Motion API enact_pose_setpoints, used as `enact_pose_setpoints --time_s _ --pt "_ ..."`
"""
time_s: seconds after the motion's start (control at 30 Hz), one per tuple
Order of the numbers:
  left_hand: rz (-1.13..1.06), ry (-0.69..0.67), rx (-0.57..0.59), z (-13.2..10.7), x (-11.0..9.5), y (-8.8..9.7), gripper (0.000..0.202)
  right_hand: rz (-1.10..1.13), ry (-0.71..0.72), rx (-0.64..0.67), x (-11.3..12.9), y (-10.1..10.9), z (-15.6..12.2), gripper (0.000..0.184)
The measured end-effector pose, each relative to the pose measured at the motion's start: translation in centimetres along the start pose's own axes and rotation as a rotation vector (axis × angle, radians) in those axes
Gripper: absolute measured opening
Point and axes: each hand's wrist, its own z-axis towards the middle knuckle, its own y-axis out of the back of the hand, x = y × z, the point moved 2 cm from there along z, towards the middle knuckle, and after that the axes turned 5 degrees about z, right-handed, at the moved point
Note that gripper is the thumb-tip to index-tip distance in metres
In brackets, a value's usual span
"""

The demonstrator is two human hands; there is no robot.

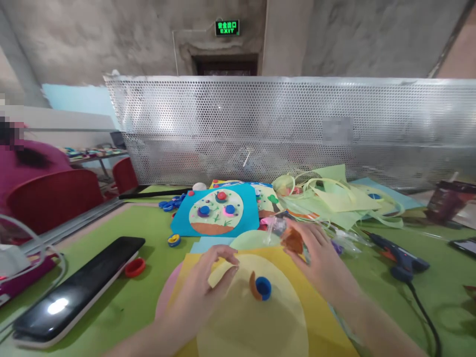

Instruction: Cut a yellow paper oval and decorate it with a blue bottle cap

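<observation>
My left hand (203, 287) rests on a pale yellow paper circle (256, 322), fingers curled, pressing its upper left edge. The circle lies on a yellow sheet (316, 317). A blue bottle cap (263, 288) with a brown paper crescent beside it sits on the circle, just right of my left fingertips. My right hand (316, 253) hovers above the sheet's upper right and pinches a small brown paper piece (293, 241) together with a clear plastic bag (277, 225).
A finished blue card with caps (217, 210) lies farther back. Green paper scraps (334, 198) pile at the right. A glue gun (399, 255) lies at right with its cord. A black tablet (76, 287), red cap (134, 267) and blue-yellow cap (173, 240) lie left. A perforated metal screen (297, 124) bounds the table's far edge.
</observation>
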Motion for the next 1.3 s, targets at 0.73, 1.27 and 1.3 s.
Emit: enact_pose_setpoints --time_s 0.73,1.27,1.3 --pt "-0.431 -0.013 0.232 0.3 0.4 -1.2 0.023 0.227 0.444 0.008 4.8 0.4 -1.4 0.04" --pt "-0.326 -0.494 0.111 -2.3 -2.2 -1.8 0.027 0.32 0.305 0.081 8.2 0.9 -1.1 0.034" --pt "-0.318 -0.506 0.098 -2.3 -2.2 -1.8 0.026 0.315 0.322 0.091 8.1 1.0 -1.1 0.027"
